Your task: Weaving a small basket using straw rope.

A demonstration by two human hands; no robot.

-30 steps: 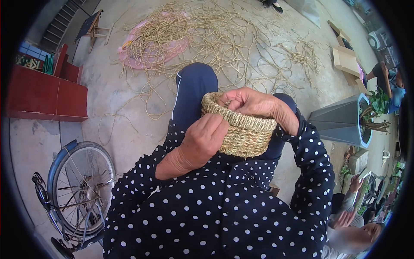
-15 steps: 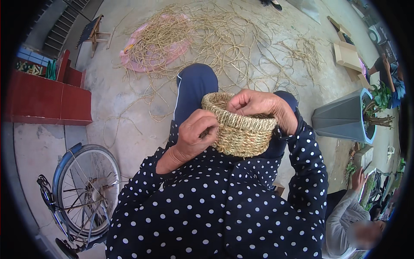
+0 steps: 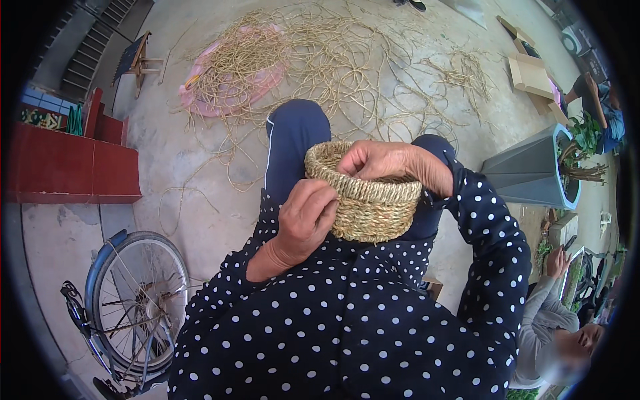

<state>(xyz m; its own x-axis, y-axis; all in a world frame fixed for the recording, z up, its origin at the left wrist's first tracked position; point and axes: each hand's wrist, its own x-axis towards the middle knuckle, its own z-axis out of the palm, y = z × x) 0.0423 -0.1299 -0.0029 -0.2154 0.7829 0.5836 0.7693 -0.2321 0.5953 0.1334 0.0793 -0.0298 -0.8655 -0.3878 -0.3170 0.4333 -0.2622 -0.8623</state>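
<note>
Pale concrete floor (image 3: 160, 143) all around, partly strewn with rope. Closest, navy shirt (image 3: 293, 333) with white dots, then navy trousers (image 3: 298, 137), knees bent. Just above the lap, between both hands, a round woven straw basket (image 3: 375, 217), opening upward, rim thick and wrapped, wall greenish-gold. At its left side, left hand (image 3: 303, 220), fingers curled narrow, tips at the outside near the rim; cannot tell about any strand pinched there. Over the right part of the rim, right hand (image 3: 387, 162), wrist bent, fingers drawn together and reaching into the opening; tips partly hidden, so cannot tell about anything held.

Farther left, spoked bicycle wheel (image 3: 148, 298) and, past it, red cabinet (image 3: 73, 163). Off to the right, grey faceted planter (image 3: 523, 175) with a leafy plant (image 3: 587, 137); lower down, person in grey sleeves (image 3: 543, 307), one hand raised. Beyond the knees, tangled straw rope (image 3: 253, 57) heaped over pink sheet (image 3: 203, 105). Toward the far edge, opened cardboard box (image 3: 530, 73) at upper right.
</note>
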